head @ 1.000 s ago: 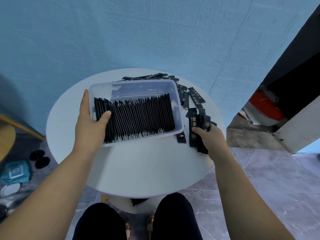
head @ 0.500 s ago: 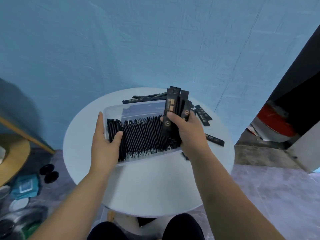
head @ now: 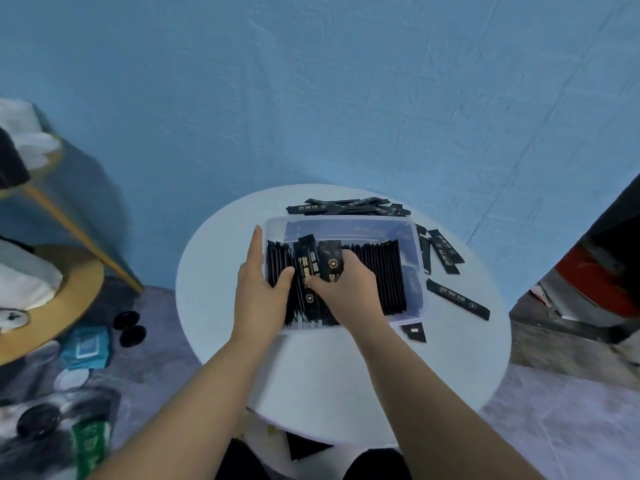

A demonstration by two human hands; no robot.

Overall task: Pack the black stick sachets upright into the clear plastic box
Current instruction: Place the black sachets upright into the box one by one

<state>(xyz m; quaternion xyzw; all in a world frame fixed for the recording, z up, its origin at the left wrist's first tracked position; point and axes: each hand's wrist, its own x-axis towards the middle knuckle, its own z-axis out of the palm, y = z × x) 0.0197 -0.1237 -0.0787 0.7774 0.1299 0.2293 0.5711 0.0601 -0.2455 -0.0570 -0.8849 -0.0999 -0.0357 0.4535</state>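
A clear plastic box [head: 414, 230] sits on a round white table [head: 329, 375], packed with a row of upright black stick sachets [head: 379, 271]. My right hand [head: 346, 289] grips a bunch of black sachets [head: 320, 263] and holds them down into the left part of the row. My left hand [head: 261, 289] lies against the box's left wall, fingers straight along the outside, thumb pressing the leftmost sachets inside. Loose sachets [head: 346, 207] lie behind the box, and more loose sachets [head: 445, 254] lie to its right.
A single sachet [head: 457, 299] lies right of the box and a short piece [head: 415, 331] at its front right corner. A wooden side table [head: 52, 306] stands to the left. Small items litter the floor [head: 86, 348] below it. A blue wall is behind.
My right hand picked up a bunch of sachets from the table's right, lifted it over the box, then lowered it into the left part of the row. My left hand stayed at the box's left wall.
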